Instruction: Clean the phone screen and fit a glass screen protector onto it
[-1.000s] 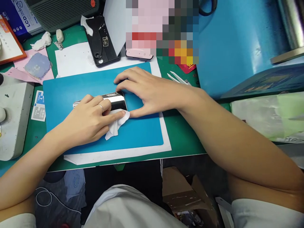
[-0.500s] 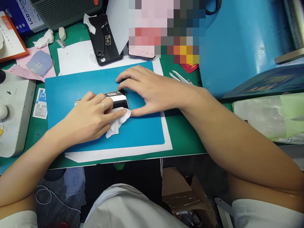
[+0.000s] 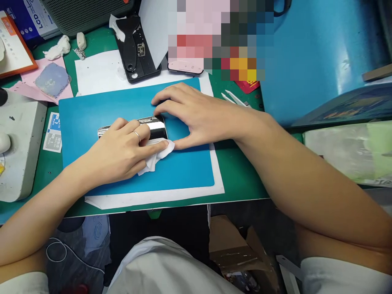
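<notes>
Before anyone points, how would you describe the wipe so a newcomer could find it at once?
On the green table, find the blue mat. There, a fingertip of the left hand rests on the wipe, at the near edge of the panel. The wipe is white and creased; the panel, glossy and straight-edged.

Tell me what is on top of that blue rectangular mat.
A flat, shiny black-and-silver device and a crumpled white tissue. The bare left hand covers the device's middle and part of the tissue, so those cannot be seen.

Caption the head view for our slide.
Left hand presses a white wipe to a glossy phone on a blue mat; right hand brackets one end.
</notes>
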### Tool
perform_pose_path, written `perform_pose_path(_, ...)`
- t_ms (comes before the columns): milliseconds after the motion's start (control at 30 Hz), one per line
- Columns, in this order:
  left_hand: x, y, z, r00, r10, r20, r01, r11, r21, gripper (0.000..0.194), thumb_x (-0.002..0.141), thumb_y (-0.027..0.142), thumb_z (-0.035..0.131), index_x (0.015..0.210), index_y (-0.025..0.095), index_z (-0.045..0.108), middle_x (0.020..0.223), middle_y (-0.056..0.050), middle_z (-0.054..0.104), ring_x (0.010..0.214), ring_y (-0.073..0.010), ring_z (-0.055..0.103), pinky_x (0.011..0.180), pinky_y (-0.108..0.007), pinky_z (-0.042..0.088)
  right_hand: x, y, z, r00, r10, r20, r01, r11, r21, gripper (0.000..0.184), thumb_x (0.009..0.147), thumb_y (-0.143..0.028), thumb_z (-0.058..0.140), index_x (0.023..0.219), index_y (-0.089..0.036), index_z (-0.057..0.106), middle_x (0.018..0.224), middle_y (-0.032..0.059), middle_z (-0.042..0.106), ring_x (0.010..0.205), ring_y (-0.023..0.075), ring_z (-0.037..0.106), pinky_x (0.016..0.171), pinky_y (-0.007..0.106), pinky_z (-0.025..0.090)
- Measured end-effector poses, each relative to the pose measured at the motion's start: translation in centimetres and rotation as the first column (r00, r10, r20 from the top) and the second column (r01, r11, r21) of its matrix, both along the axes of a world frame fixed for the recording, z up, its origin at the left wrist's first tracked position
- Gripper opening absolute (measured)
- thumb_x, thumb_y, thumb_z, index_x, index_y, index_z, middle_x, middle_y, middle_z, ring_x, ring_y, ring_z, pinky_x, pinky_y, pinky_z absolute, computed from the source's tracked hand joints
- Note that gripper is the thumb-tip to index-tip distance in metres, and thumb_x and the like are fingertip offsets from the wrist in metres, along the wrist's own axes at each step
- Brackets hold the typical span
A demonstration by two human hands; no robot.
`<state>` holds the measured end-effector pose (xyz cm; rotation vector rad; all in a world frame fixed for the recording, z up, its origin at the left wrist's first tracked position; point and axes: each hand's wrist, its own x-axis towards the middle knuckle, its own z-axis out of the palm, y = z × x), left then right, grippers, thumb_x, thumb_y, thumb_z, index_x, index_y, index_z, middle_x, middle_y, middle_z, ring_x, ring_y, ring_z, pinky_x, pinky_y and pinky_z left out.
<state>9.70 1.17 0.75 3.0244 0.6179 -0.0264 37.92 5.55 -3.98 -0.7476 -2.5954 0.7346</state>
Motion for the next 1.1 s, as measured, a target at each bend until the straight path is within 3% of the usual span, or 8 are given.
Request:
perform_pose_path(600, -0.31, 0.07, -0.04, 1.0, -0.006, 0.012, 0.006, 1.0, 0.021, 0.046, 0.116, 0.031, 0.038, 0.153, 0.026, 0.065, 0.105, -0.01, 0.066, 0.094, -0.0275, 0.059, 0.081, -0.043, 0.039, 0.14, 0.23, -0.57, 0.999, 0.012, -0.038, -0.012, 1.0, -0.001, 0.067, 0.094, -0.071, 0.074, 0.142, -0.026, 0.063, 0.157, 0.0163, 0.058, 0.146, 0.0442, 0.048, 0.122, 0.065, 0.042)
perform_pose_path(1100, 0.13, 0.1, -0.21, 1.0, 0.029, -0.011, -0.029, 0.999, -0.045, 0.048, 0.114, 0.032, 0.039, 0.154, 0.026, 0.064, 0.102, -0.012, 0.065, 0.099, -0.0306, 0.06, 0.082, -0.045, 0.039, 0.19, 0.28, -0.52, 0.999, 0.025, -0.021, -0.024, 1.0, 0.015, 0.065, 0.097, -0.069, 0.071, 0.142, -0.023, 0.063, 0.156, 0.0176, 0.057, 0.145, 0.0444, 0.049, 0.12, 0.066, 0.043)
